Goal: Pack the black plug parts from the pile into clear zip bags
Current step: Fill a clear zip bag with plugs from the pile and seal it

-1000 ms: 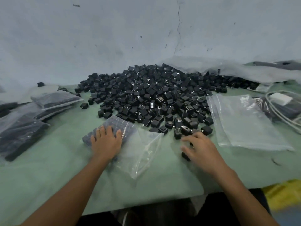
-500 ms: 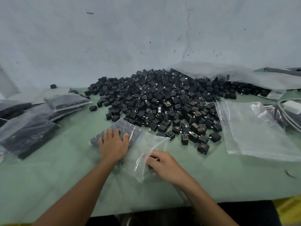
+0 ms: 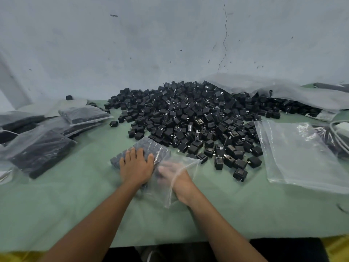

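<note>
A big pile of black plug parts (image 3: 188,114) lies on the green table (image 3: 75,205) against the wall. In front of it sits a clear zip bag (image 3: 151,146) with rows of plug parts packed inside. My left hand (image 3: 137,167) lies flat on top of this bag, fingers spread, pressing the rows down. My right hand (image 3: 175,176) is inside the bag's open mouth on the right. It is blurred behind the plastic, so anything it holds is hidden.
Filled bags (image 3: 37,148) of black parts are stacked at the left. A stack of empty clear bags (image 3: 302,157) lies at the right, with a white cable (image 3: 340,129) beyond it. A large plastic sheet (image 3: 264,87) drapes over the pile's back right.
My right hand took a black part from the table near the pile, carried it left to the bag's mouth, and has now slid inside the bag. My left hand stayed on the bag.
</note>
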